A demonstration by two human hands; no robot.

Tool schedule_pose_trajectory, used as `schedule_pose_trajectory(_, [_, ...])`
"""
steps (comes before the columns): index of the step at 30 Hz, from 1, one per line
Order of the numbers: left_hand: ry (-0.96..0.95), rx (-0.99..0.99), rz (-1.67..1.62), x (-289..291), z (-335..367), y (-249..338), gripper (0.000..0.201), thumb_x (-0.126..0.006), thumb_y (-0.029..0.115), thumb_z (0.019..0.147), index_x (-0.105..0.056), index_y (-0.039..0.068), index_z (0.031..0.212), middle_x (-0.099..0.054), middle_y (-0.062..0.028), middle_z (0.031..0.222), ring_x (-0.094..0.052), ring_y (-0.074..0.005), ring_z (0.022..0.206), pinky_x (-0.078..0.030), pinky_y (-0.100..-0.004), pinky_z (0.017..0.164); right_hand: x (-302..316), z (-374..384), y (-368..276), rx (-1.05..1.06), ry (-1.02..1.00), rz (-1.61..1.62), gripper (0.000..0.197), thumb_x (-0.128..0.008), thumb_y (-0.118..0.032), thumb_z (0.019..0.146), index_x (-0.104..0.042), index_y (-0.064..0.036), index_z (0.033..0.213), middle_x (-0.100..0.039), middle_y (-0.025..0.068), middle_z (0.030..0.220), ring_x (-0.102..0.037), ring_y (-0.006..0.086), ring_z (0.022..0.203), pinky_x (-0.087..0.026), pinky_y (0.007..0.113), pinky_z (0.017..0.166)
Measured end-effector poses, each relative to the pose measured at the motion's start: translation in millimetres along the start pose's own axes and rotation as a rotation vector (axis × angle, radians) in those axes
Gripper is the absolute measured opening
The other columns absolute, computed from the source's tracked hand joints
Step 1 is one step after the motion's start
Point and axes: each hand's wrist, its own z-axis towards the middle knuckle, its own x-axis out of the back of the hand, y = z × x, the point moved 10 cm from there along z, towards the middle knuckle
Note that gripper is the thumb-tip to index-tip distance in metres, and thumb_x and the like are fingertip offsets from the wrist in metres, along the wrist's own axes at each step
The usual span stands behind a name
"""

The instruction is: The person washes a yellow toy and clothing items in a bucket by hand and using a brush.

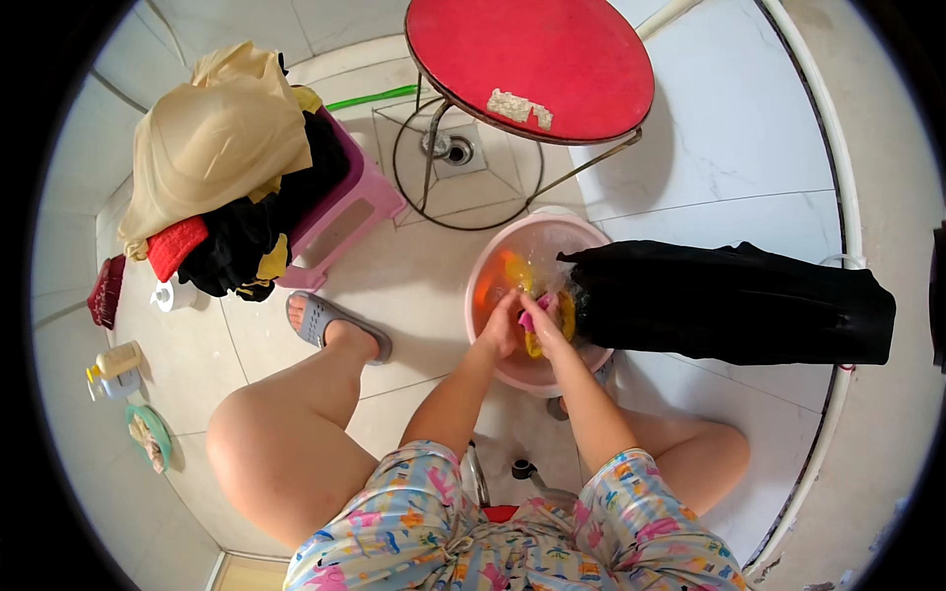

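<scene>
Both my hands are low inside a round pink basin (472,300) of water. My left hand (501,325) and my right hand (542,321) come together with fingers closed around a small wet pink cloth (526,320). Yellow fabric (566,313) shows beside and below my right hand, in the water. Orange and yellow pieces (514,268) lie at the basin's far side, blurred by the water. A long black cloth (729,303) stretches from the basin's right rim toward the wall, its near end frayed-looking and close to my right hand.
A round red stool (532,64) stands beyond the basin, near a floor drain (456,151). At far left, a pink plastic stool (340,231) bears piled clothes, with a cream cloth (222,138) on top. Bottles (120,362), a green dish (150,435) and a red brush (105,292) line the left wall.
</scene>
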Motion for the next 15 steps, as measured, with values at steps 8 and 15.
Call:
schedule_pose_trajectory(8, [0.252,-0.281,0.285,-6.1,-5.5,23.1,0.036,-0.049,0.033,0.087,-0.053,0.009,0.114,-0.056,-0.0083,0.11,-0.047,-0.0196,0.108,-0.035,-0.0347,0.094,69.2,34.3,9.5,0.08,0.435,0.229,0.042,-0.058,-0.023,0.084,-0.047,-0.0025,0.118,-0.058,0.0151,0.108,-0.056,0.0285,0.1,-0.045,0.035,0.083])
schedule_pose_trajectory(15, [0.51,0.141,0.205,50.5,-29.0,-9.3,0.04,-0.05,0.03,0.089,-0.048,0.005,0.12,-0.053,-0.0161,0.115,-0.053,-0.0288,0.103,-0.043,-0.037,0.09,14.4,-2.8,-50.7,0.318,-0.08,-0.552,0.046,-0.056,-0.025,0.082,-0.044,-0.0101,0.124,-0.05,0.0244,0.117,-0.048,0.0381,0.107,-0.04,0.041,0.088])
